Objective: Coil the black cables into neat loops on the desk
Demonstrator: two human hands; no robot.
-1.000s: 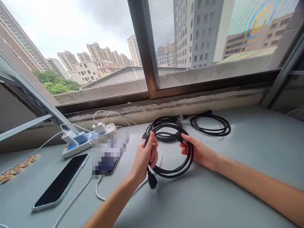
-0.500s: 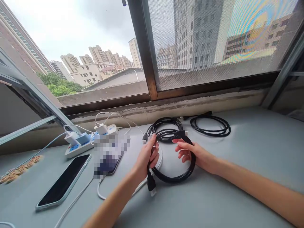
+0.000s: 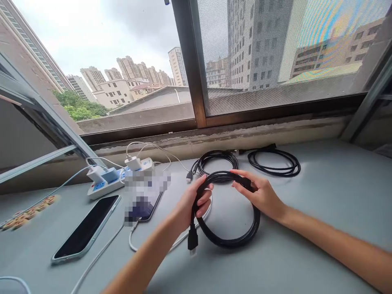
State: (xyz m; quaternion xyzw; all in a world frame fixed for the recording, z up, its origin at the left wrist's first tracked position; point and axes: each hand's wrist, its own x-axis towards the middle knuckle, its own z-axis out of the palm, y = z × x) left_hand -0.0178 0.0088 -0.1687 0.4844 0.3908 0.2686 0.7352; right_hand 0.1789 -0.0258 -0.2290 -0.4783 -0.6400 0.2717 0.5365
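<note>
A black HDMI-type cable, wound into a thick loop, is held up between my hands just above the grey table. My left hand is closed around the loop's left side, thumb on top. Below that hand one connector of the cable hangs down, its metal end pointing at the table. On the upper right, my right hand pinches the loop between thumb and fingers, and a black connector there is partly covered by the fingers. Behind the loop lies a second coiled black cable, partly hidden by it.
Another black cable coil lies at the back right. On the left are a phone, a second phone partly blurred out, and a white power strip with chargers. White charging cords cross the grey table. A window frame rises behind.
My right hand has risen and closed onto the loop's upper right, covering the connector that showed there. The loop has become rounder and larger. The camera view has shifted slightly.
</note>
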